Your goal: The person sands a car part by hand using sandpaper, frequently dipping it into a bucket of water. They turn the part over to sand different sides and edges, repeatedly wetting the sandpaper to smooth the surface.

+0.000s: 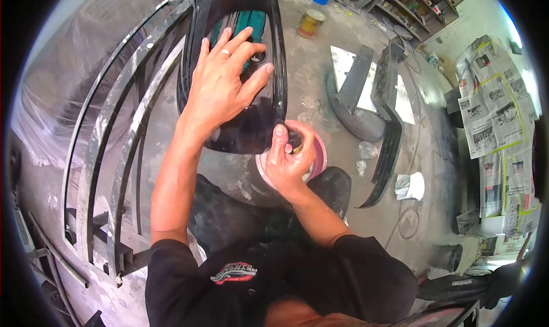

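A glossy black panel (240, 134) with an oval recess stands in front of me at the upper middle. My left hand (224, 87) lies over it, fingers spread across the recess, a ring on one finger. Teal strips (249, 27) show inside the recess beyond the fingertips. At the panel's lower right corner, my right hand (290, 158) is curled with the thumb up, gripping the panel's edge. Behind that hand is a pink bucket (321, 155), largely hidden, its contents hard to make out.
Curved metal bars (103, 132) rise close on the left, before plastic sheeting (46, 110). Dark curved parts (389, 150) lie on the floor at right, near a white cloth (410, 186). A tin (311, 24) stands farther back; newspaper-covered pieces (494, 98) are at far right.
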The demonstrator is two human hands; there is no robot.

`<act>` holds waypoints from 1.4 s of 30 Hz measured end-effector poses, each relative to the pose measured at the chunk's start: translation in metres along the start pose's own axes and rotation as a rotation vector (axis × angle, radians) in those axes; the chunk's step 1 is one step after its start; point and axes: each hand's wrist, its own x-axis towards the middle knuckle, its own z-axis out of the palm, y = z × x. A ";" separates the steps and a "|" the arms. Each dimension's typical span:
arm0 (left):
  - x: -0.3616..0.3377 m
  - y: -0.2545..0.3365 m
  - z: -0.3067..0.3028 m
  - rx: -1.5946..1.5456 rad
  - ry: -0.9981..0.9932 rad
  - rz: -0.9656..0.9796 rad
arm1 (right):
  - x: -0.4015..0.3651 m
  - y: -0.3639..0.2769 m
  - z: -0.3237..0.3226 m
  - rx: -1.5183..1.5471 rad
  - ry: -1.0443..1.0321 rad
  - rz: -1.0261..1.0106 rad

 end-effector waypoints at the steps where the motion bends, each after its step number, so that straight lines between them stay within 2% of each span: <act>1: 0.000 0.000 0.000 -0.016 -0.001 0.025 | -0.017 0.011 0.001 -0.008 0.023 -0.066; 4: -0.001 -0.001 -0.003 -0.021 -0.017 0.011 | -0.028 0.013 -0.003 0.043 -0.017 -0.045; 8: 0.003 0.002 -0.005 0.016 -0.009 -0.012 | -0.002 0.000 0.002 0.030 -0.005 -0.023; 10: 0.003 0.004 -0.005 0.064 -0.021 0.004 | -0.013 0.009 0.002 0.079 0.045 0.054; 14: 0.000 0.007 0.000 0.104 -0.090 -0.010 | -0.010 0.009 -0.002 0.037 0.008 -0.097; 15: 0.002 0.007 0.001 0.103 -0.047 -0.001 | 0.004 0.004 0.001 0.053 0.022 -0.018; 18: 0.003 0.006 0.002 0.100 -0.011 0.007 | 0.007 0.001 -0.001 0.036 0.031 -0.020; 19: 0.002 0.006 0.004 0.117 -0.021 0.006 | -0.007 0.009 -0.004 -0.021 0.026 -0.123; 20: 0.000 0.007 0.005 0.129 -0.045 0.008 | -0.029 0.013 -0.007 0.122 -0.007 0.007; 23: 0.002 0.006 0.001 0.091 -0.043 -0.002 | -0.017 0.016 -0.003 0.119 0.027 0.015; 25: 0.004 0.005 -0.002 0.071 -0.038 -0.018 | 0.015 -0.003 -0.001 0.116 -0.038 0.031; 29: 0.000 0.007 0.004 0.169 -0.079 0.006 | -0.023 0.021 -0.007 0.093 -0.003 -0.016; 32: 0.004 0.007 0.001 0.132 -0.067 -0.010 | -0.003 0.020 -0.005 0.045 0.005 -0.012; 34: 0.006 0.008 0.000 0.129 -0.073 -0.021 | 0.011 0.007 -0.008 0.049 -0.020 0.064; 36: 0.006 0.005 0.001 0.127 -0.077 0.002 | -0.006 0.019 -0.011 0.072 -0.024 -0.066; 37: 0.003 0.006 0.004 0.146 -0.078 0.010 | -0.023 0.013 -0.011 0.154 -0.049 0.047; 38: 0.003 0.006 0.004 0.145 -0.078 0.011 | -0.026 0.021 -0.010 0.152 -0.047 0.046; 40: 0.003 0.008 0.005 0.146 -0.067 -0.003 | -0.005 0.015 -0.004 0.052 0.023 -0.090; 42: 0.007 0.010 -0.002 0.136 -0.094 -0.035 | 0.022 -0.004 -0.002 0.153 -0.045 0.142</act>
